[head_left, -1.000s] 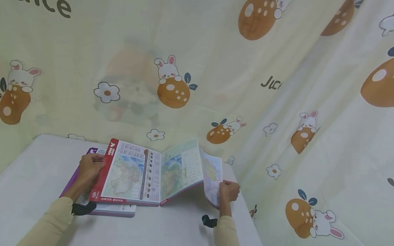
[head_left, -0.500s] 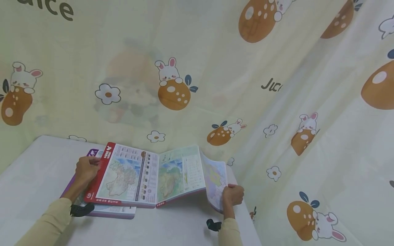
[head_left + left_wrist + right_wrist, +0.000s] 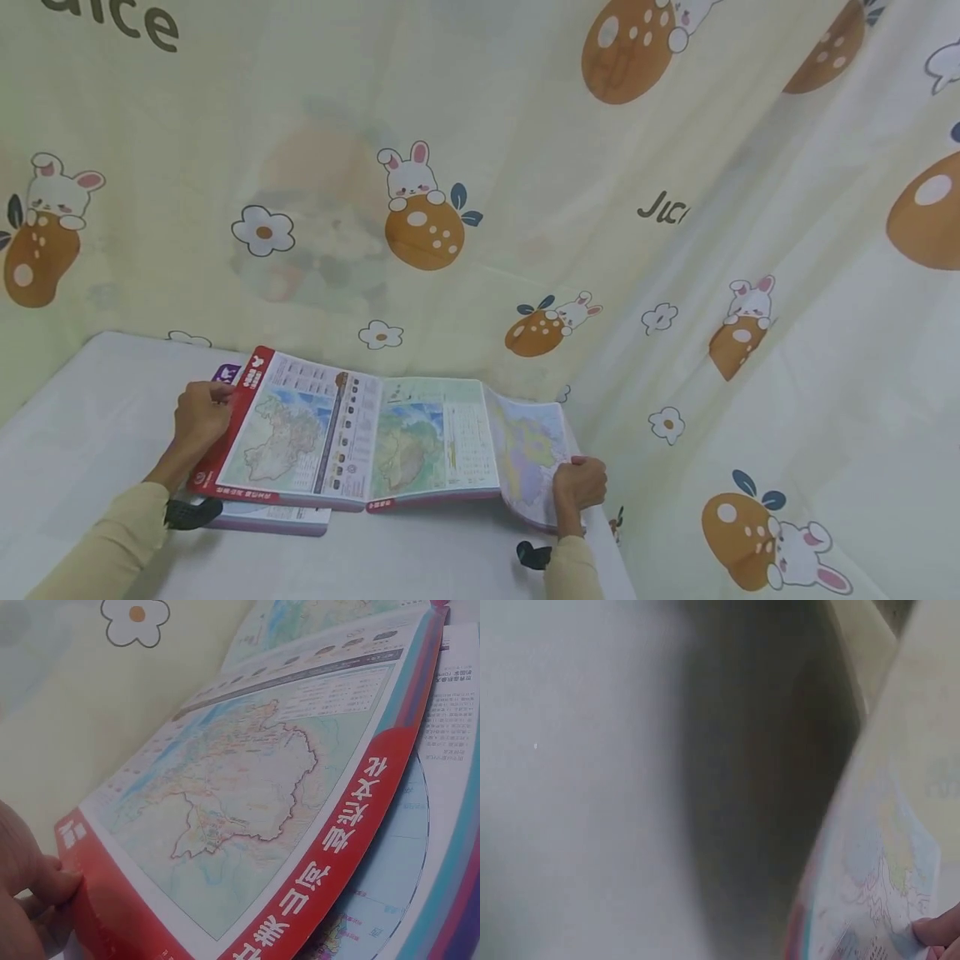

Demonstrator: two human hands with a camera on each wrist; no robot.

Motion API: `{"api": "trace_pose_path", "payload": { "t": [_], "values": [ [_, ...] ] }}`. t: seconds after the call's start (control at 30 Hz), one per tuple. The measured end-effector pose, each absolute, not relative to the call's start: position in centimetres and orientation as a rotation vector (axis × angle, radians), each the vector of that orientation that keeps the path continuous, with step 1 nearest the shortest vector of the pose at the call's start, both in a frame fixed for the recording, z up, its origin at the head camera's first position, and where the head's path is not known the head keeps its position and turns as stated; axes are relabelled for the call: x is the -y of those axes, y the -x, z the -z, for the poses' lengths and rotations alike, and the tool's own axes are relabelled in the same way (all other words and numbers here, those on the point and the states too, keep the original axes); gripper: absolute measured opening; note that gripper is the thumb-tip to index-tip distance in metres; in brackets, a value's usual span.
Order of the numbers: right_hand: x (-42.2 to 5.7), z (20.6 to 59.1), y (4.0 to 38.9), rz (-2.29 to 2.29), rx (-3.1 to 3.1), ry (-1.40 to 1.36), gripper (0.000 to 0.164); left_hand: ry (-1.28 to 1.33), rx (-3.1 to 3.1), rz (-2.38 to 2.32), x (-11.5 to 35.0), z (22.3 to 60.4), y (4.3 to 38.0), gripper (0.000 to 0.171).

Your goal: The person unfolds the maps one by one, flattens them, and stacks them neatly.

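Fold-out map (image 3: 427, 446), 3 panels, lower centre of frame: left hand (image 3: 201, 421), fingers bent, pinches its red edge (image 3: 223, 446); right hand (image 3: 580, 483), fingers curled, grips the right panel (image 3: 528, 450).

On the curtain (image 3: 495, 100) one can read "ice", and on the map's red border (image 3: 319, 885), "山河" and "文化"

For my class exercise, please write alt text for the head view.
A person's left hand and right hand hold a folding map open by its ends over a pale table. Another printed sheet lies partly beneath its red-edged left end; a rabbit-print curtain hangs behind.
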State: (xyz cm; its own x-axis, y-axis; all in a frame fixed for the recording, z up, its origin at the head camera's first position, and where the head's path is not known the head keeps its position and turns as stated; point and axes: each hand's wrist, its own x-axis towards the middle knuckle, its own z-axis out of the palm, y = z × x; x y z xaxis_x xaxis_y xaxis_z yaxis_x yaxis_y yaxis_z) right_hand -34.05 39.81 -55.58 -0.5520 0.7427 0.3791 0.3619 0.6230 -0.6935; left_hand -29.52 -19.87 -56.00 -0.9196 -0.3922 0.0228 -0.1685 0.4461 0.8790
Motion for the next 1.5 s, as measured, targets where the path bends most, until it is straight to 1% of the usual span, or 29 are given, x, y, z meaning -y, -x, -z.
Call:
{"api": "trace_pose_path", "payload": {
  "t": [0.27,0.7,1.0,1.3,1.5],
  "values": [
    [-40.6,57.4,34.8,-0.676,2.203,0.817,0.015,-0.455,2.470,1.381,20.2,56.3,29.5,0.037],
    [-42.0,58.7,35.6,-0.635,2.242,0.717,0.019,-0.488,2.502,1.385,20.2,56.7,28.9,0.043],
    [-42.3,58.9,36.3,-0.673,2.271,0.741,0.020,-0.497,2.542,1.319,19.6,56.5,29.1,0.045],
    [-42.2,58.8,36.6,-0.688,2.303,0.806,0.022,-0.464,2.566,1.075,19.2,56.7,29.3,0.042],
    [-42.5,59.6,36.8,-0.717,2.296,0.805,0.024,-0.528,2.600,1.052,19.0,56.5,29.0,0.044]
  ]
}}
